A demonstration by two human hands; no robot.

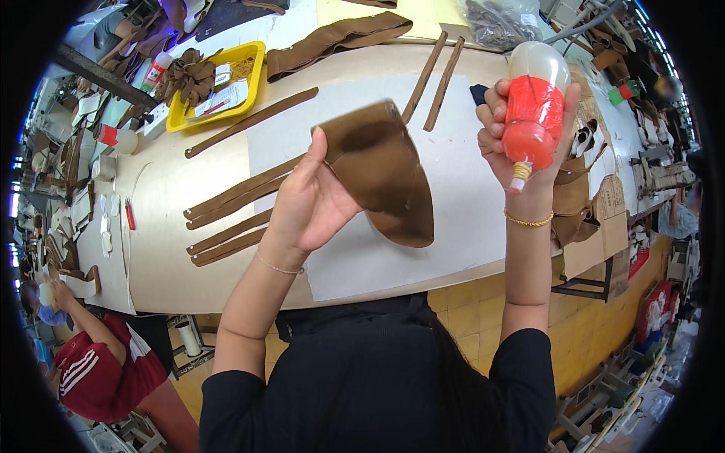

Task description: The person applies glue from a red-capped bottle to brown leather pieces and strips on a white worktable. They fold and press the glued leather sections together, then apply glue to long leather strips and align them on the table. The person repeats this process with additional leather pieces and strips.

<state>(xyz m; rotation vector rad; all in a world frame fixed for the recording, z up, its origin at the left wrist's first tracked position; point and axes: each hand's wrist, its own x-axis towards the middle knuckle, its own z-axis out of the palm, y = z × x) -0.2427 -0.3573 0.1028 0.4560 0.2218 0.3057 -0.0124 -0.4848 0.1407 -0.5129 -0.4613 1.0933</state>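
My left hand [313, 192] grips a curved brown leather piece [385, 170] by its left edge, thumb on top, raised over the white sheet [461, 204] on the table. In my right hand [495, 140] is a clear squeeze bottle [535, 113] wrapped in red, its nozzle tilted down toward me and bound with a yellow band. The bottle is apart from the leather piece. Several narrow brown strips [249, 192] lie to the left of and partly behind my left hand. Two thin strips [443, 83] rest beyond the leather piece.
A yellow tray [254, 87] with brown pieces, rubber bands and paper sits at the back left. Near it lies a wide brown band [340, 44]. Brown pieces on cardboard [596, 196] are at the right. A co-worker in a red shirt [106, 366] is at the lower left.
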